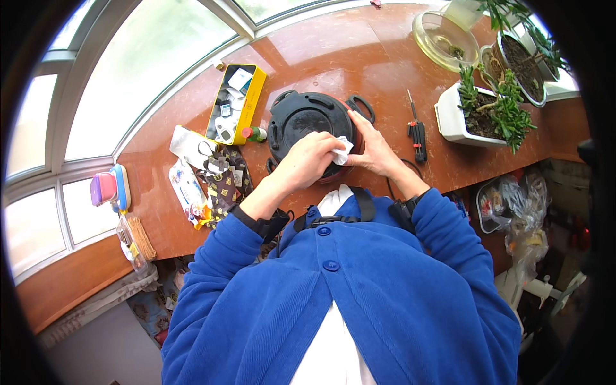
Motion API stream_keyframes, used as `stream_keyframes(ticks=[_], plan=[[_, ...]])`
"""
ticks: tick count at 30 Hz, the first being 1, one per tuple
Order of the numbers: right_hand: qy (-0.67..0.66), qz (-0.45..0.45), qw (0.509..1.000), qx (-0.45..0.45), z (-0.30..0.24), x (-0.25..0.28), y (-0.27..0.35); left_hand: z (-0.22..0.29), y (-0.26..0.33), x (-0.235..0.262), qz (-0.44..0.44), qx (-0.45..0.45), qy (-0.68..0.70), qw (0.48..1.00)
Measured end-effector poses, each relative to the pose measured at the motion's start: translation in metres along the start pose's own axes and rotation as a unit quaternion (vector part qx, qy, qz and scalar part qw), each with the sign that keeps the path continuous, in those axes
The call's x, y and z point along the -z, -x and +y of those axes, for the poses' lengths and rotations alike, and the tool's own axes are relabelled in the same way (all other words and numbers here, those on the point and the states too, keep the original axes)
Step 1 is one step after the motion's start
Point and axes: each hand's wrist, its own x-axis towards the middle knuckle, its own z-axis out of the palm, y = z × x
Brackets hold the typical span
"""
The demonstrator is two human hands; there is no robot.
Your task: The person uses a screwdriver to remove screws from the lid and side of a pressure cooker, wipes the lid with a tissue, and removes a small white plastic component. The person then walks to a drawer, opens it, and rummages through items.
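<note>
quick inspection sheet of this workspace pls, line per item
surface: reddish-brown counter under curved windows
job's things: black round appliance at centre; white wipe on its right side
clutter: yellow box of small parts, patterned pouch, packets, black tool
hands: left hand presses the wipe; right hand steadies the appliance
cables: black cable by right wrist
surroundings: potted plants, glass bowl, bags at right

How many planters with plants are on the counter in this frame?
3, all at the far right of the wooden counter: a white rectangular planter with a green succulent, a round pot behind it, and a smaller pot beside that. The frame edge may hide others.
</note>
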Motion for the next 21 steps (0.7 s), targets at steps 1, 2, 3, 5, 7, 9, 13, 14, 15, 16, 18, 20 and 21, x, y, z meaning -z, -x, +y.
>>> stream_keyframes(ticks=[1,2,3,5,7,9,13,14,15,16,18,20,21], plan=[[0.01,-0.009,1.0,-0.005,0.0,0.002,0.0,-0.002,0.004,0.004,-0.009,0.016,0.014,1.0],[0.017,-0.012,1.0,0.005,0.0,0.003,0.0,-0.005,0.007,0.009,-0.023,0.032,-0.015,0.999],[0.005,-0.017,1.0,-0.003,0.0,0.004,-0.002,-0.008,0.012,0.016,-0.043,0.037,0.0,0.998],[0.036,-0.026,0.998,-0.039,0.0,0.004,-0.002,-0.012,0.023,0.029,-0.064,0.035,0.025,0.997],[0.036,-0.028,0.997,-0.054,-0.003,0.003,-0.002,-0.013,0.036,0.043,-0.135,0.025,-0.032,0.99],[0.043,-0.01,0.997,-0.056,-0.01,0.001,0.001,-0.01,0.052,0.053,-0.19,0.026,-0.062,0.98],[0.131,0.093,0.986,-0.042,-0.041,0.0,0.024,0.002,0.073,0.046,-0.083,0.167,0.07,0.98],[0.115,0.098,0.988,0.023,-0.05,0.001,0.033,0.005,0.074,0.036,-0.041,0.216,0.143,0.965],[0.1,0.095,0.987,0.077,-0.059,0.002,0.044,0.009,0.074,0.025,0.003,0.256,0.22,0.941],[0.087,0.096,0.982,0.136,-0.067,0.003,0.055,0.014,0.071,0.011,0.032,0.266,0.334,0.904],[-0.22,0.022,0.974,0.05,-0.082,-0.016,0.078,0.019,0.064,-0.006,0.05,0.252,0.363,0.896],[-0.191,0.037,0.981,0.029,-0.083,-0.024,0.085,0.025,0.058,-0.018,0.036,0.238,0.457,0.856],[-0.167,0.068,0.984,-0.004,-0.079,-0.026,0.087,0.027,0.057,-0.021,0.016,0.232,0.486,0.843]])
